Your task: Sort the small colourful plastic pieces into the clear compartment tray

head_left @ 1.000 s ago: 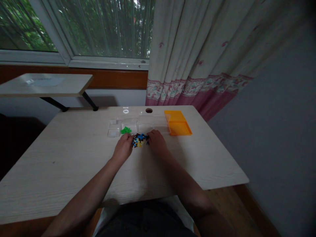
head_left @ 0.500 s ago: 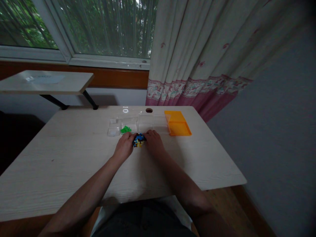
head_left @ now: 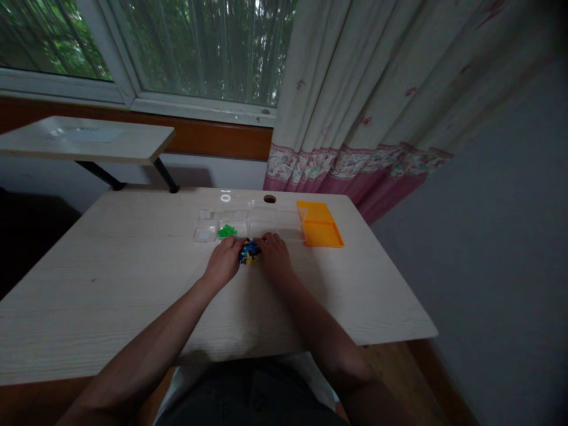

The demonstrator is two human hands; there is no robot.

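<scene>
A small heap of plastic pieces (head_left: 249,254), blue, yellow, black and white, lies on the table between my hands. My left hand (head_left: 223,259) touches its left side, fingers bent together at the heap's far edge. From the right, my right hand (head_left: 277,255) reaches in with its fingers curled over that side. Whatever the fingertips pinch is too small and partly hidden to make out. Just beyond the left hand, green plastic pieces (head_left: 227,231) lie in one compartment of a clear divided tray (head_left: 261,217).
An open orange plastic case (head_left: 323,233) lies at the tray's right end. Behind them the pale wooden table (head_left: 146,266) has a round cable hole (head_left: 270,199). A raised shelf (head_left: 133,141) stands at the back left, and a curtain (head_left: 319,118) hangs behind the table.
The camera view has shifted slightly. Both hands stay at the heap, with small finger movements. Blue and black pieces near the fingertips look slightly rearranged.
</scene>
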